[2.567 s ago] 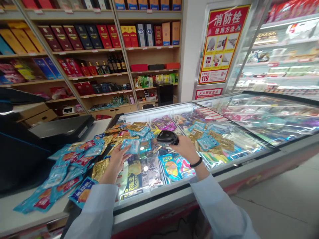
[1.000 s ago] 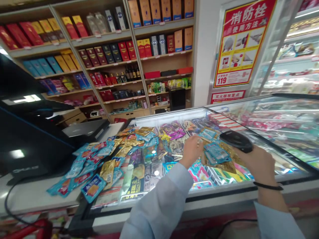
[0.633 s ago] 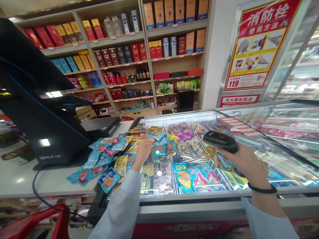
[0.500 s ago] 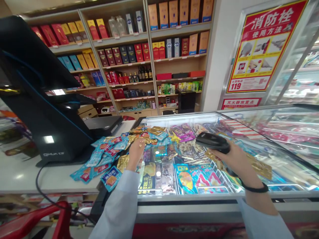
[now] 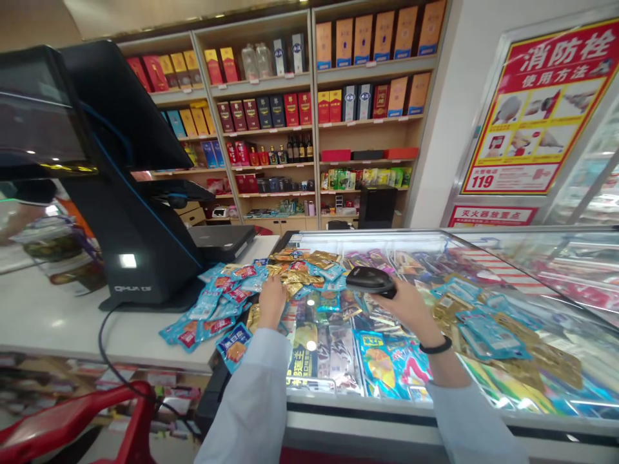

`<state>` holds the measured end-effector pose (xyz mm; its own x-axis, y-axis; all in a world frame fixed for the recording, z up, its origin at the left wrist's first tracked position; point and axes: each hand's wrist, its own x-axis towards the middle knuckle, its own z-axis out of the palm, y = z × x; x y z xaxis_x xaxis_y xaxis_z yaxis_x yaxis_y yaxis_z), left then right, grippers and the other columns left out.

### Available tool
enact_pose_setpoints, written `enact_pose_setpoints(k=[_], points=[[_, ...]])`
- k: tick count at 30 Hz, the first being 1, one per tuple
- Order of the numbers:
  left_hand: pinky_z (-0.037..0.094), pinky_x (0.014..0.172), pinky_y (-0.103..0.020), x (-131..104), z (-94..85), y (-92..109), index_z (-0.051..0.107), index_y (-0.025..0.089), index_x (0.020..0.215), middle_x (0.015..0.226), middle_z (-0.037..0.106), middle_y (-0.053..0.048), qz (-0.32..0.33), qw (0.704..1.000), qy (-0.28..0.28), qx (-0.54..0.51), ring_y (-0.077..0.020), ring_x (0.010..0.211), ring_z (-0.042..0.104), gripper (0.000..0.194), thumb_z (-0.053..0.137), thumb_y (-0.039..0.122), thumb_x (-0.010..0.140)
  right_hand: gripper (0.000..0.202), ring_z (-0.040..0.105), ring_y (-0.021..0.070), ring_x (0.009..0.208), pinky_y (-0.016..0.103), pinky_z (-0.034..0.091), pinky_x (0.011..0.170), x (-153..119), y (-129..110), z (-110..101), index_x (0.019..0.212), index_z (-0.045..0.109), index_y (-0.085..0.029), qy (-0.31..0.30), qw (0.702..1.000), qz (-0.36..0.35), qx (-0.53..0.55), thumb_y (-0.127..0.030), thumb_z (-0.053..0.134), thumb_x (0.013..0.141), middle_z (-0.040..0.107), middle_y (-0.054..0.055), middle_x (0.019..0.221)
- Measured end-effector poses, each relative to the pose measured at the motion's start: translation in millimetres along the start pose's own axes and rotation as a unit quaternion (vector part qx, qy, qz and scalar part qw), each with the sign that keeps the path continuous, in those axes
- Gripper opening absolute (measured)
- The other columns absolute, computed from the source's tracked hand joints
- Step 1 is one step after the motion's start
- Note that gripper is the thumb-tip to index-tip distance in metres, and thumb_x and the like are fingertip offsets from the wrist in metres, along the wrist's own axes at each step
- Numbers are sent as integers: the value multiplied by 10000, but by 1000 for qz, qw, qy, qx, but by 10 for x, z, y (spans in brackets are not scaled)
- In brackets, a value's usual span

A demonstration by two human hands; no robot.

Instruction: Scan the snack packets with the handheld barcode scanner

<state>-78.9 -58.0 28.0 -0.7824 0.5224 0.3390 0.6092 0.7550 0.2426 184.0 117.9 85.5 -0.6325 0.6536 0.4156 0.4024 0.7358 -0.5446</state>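
My left hand rests at the pile of blue and gold snack packets, its fingers curled at the pile's edge; whether a packet is pinched there is hidden. My right hand is wrapped round a black handheld scanner, which points left toward the pile, above the freezer's glass top. A dark blue packet lies at the near end of the pile. To the right of my right hand, more blue and gold packets are spread over the glass.
A black register stand with screens rises from the white counter at the left. Plastic tubs sit behind it. A red chair or cart frame is at the lower left. Boxes line the back shelves. The freezer spans the front.
My right hand has moved left with the scanner, closer to the pile, uncovering the packets on the right. My left hand stays at the pile. The view has shifted left.
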Motion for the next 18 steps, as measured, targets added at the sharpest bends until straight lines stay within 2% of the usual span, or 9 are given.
enact_pose_setpoints(k=[4,7,11,13,16,18], points=[[417,866,-308,114,-22,-17,432,119,1297,1264,550,-214,0,996,-93,-1,-291,1147,557,582,623,323,786,375,670,311,873,326,454,672,27,55,96,976,674,-179,0,1000,1,-7,-435,617,708,730,101,871],[416,860,-304,184,-14,-36,464,109,1264,1254,560,-234,-1,993,-121,10,-303,1148,561,624,686,331,725,351,673,292,836,315,453,656,18,101,101,947,672,-186,10,1000,4,1,-431,617,703,727,86,837],[422,858,-317,225,7,-41,573,105,1142,1148,634,-217,6,994,-112,17,-321,1099,581,602,769,284,603,380,672,274,771,305,448,626,-1,147,101,945,672,-187,13,1000,6,12,-464,624,690,722,69,791],[437,825,-321,221,-21,-36,637,144,1036,1098,664,-178,3,994,-108,-10,-322,1050,604,499,775,275,575,380,674,277,778,303,445,624,-9,153,108,954,676,-191,9,1000,6,8,-462,625,693,724,69,791],[454,781,-329,198,-125,-21,680,186,852,962,704,-108,16,990,-105,-90,-303,946,635,280,747,267,593,346,676,287,810,302,442,630,-26,137,124,929,687,-189,2,1000,6,-2,-450,614,714,727,83,804],[459,798,-330,180,-205,19,680,193,836,899,709,-74,28,979,-62,-195,-278,915,637,226,723,274,629,336,676,294,818,305,441,638,-39,117,136,906,691,-181,3,1000,5,-15,-449,610,720,726,94,809]])
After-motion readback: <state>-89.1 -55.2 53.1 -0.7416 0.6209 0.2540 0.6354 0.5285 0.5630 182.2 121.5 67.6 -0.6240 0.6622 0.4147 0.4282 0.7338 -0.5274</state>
